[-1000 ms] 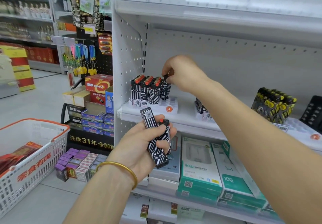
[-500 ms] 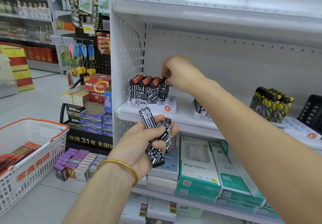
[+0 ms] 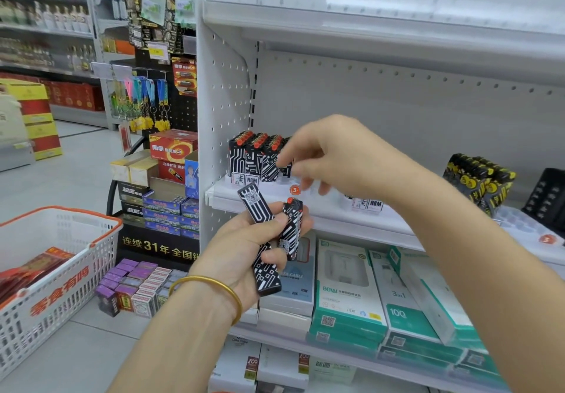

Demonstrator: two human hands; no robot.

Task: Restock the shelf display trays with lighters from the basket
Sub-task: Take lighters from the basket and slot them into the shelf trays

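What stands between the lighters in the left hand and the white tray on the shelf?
Only the right hand, hovering empty in front of the tray, beside its standing lighters. Nothing else visible lies between the two lighters in the left hand and the tray.

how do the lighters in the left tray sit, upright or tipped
Upright: the lighters stand side by side in the tray, red tops up.

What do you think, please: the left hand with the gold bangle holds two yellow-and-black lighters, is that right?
Not quite. In the head view the left hand holds two black-and-white lighters with red tops; the yellow-and-black lighters stand on the shelf at the right.
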